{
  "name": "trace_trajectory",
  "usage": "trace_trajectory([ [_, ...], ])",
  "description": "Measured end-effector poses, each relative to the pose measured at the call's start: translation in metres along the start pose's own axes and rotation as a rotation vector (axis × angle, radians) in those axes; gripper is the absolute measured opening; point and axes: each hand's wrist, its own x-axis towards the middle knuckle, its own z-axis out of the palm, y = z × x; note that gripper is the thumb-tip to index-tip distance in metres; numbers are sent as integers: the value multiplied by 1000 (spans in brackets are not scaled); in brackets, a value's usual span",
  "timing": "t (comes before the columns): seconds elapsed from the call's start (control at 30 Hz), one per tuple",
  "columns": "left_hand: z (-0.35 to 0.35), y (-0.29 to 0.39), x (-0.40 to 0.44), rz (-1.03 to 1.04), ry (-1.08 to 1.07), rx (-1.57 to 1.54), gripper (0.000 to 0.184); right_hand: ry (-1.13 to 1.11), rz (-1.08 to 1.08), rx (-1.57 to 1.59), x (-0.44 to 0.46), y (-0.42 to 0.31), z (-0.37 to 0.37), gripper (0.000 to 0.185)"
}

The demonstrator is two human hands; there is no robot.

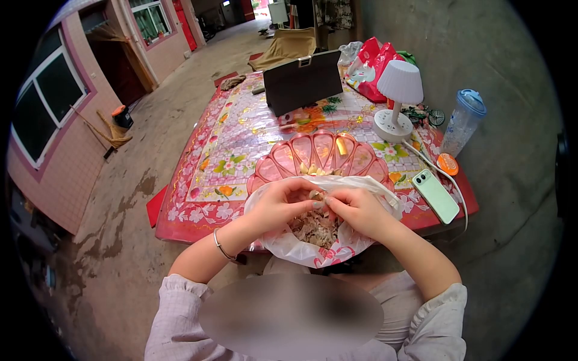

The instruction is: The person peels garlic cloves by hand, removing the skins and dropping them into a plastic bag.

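Pinched between the fingertips of my left hand (282, 203) and my right hand (362, 212) is a small garlic clove (315, 195), partly covered by the fingers. Both hands hover over an open white plastic bag (274, 239) at the table's near edge. Dry, papery garlic skins (316, 230) lie heaped inside it. Just behind the bag sits a pink, see-through, petal-shaped tray (274, 161). Several pale cloves (314, 171) rest in its near part, and a yellowish piece (342, 146) lies in a rear compartment.
A flowered cloth covers the table (208, 171). On the right are a light green phone (436, 197), a white lamp (400, 84) with its cable, an orange lid (447, 163) and a tumbler (463, 123). Behind stand a dark tablet case (303, 83) and a red bag (368, 72).
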Motion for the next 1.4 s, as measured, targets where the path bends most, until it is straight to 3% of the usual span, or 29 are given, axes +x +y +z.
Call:
trace_trajectory([
  [0.1,-2,-3,0,39,36,61,26,-23,91,218,-1,0,0,26],
  [0.2,2,2,-4,80,97,270,25,-65,39,328,0,1,0,32],
  [0.27,5,7,-6,346,118,538,25,-75,55,254,3,0,0,29],
  [0.47,9,5,-8,481,102,701,28,-25,43,267,2,-3,3,21],
  [0.63,8,6,-5,476,90,660,28,-1,53,436,1,-5,1,20],
  [0.8,7,3,-5,485,107,650,24,-93,40,271,-1,-4,-4,20],
  [1.4,8,3,-10,542,96,679,23,-199,-143,204,-2,3,-4,12],
])
